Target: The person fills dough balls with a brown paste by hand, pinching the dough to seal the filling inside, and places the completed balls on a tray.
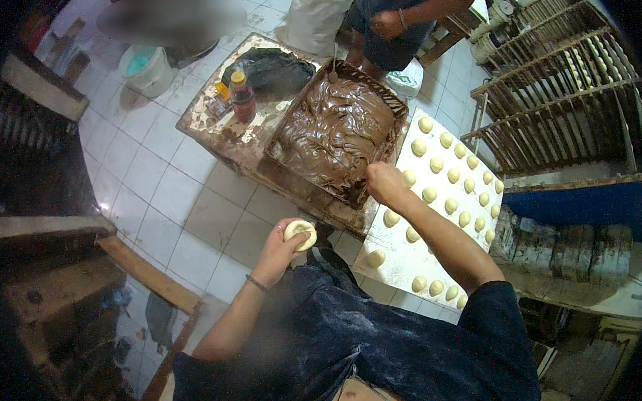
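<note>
My left hand (274, 255) holds a pale round of dough (300, 236), its middle pressed in like a small cup and the thumb lying over it. A crate (287, 159) full of glossy brown chocolate paste (339, 123) sits ahead of me on a low table. At its near right corner my right hand (387, 185) is closed, knuckles up; what its fingers hold, if anything, is hidden. Just right of that hand, a floured white board (390, 269) carries rows of dough balls (429, 193).
A bottle with a yellow cap (243, 99) and a black plastic bag (270, 69) share the low table (205, 137). Another person (413, 14) stands beyond the crate. Slatted racks (554, 86) line the right; a white bucket (147, 71) stands far left on the tiled floor.
</note>
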Available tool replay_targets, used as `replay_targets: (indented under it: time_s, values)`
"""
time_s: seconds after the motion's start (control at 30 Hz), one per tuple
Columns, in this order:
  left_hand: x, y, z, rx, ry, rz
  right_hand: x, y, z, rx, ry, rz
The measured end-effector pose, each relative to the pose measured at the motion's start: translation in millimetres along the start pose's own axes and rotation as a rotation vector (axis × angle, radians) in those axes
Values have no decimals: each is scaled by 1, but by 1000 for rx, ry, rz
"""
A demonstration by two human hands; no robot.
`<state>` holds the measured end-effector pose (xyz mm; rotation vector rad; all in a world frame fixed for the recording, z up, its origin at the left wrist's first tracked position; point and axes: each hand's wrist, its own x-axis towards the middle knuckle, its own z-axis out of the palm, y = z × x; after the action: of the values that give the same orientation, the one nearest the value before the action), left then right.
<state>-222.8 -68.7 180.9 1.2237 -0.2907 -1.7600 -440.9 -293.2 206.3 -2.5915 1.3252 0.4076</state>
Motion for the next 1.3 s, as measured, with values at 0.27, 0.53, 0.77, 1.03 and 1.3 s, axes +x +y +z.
replay_targets:
  time_s: [0.27,0.53,0.77,1.03,1.3]
  values:
    - [-10,20,6,-64,31,28,-18,48,14,606,-13,157]
    - [19,43,15,-291,-159,27,-102,39,2,1867,6,519]
    - [18,83,60,-198,-391,-202,-153,-14,-39,1963,144,311]
    - [6,97,69,-310,-631,-490,-192,-79,-17,668,809,-30]
    - [20,64,22,-292,-562,-504,-199,-54,-15,423,740,-223]
